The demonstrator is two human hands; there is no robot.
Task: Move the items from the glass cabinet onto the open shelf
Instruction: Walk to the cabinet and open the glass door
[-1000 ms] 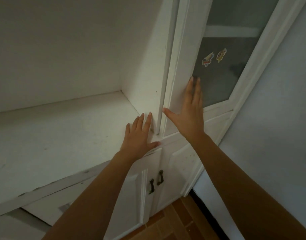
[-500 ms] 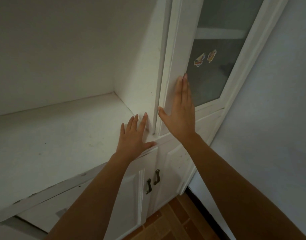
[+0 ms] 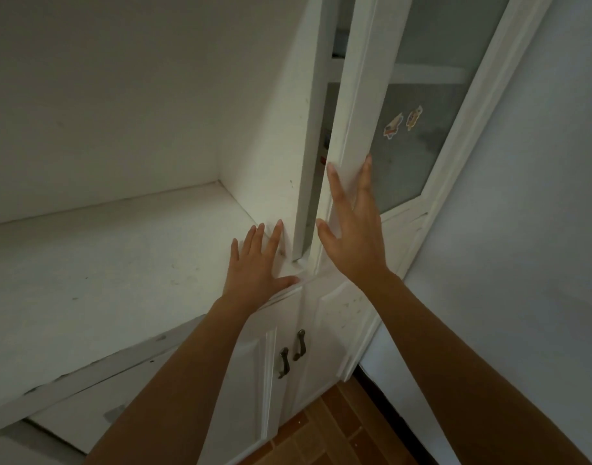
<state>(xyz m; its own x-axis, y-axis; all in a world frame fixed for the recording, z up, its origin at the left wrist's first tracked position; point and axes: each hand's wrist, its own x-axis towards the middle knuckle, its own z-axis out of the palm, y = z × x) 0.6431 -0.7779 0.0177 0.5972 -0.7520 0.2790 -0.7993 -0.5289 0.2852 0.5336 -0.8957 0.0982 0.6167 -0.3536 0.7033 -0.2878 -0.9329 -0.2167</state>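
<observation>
The white-framed glass cabinet door stands slightly ajar, with a narrow gap at its left edge. Through the gap a pale item with red marks shows dimly; the rest of the cabinet's contents are hidden behind frosted glass. My right hand lies flat on the door's left frame, fingers spread, the index finger at the frame's edge. My left hand rests palm down on the right front corner of the open shelf, fingers apart, holding nothing.
Two small stickers sit on the glass. Below the shelf are two white lower doors with dark handles. A plain wall runs close on the right. Brown floor tiles show at the bottom.
The glass door has swung out a little, opening a gap at its left edge. My right hand has shifted toward that edge. The left hand has stayed on the shelf corner.
</observation>
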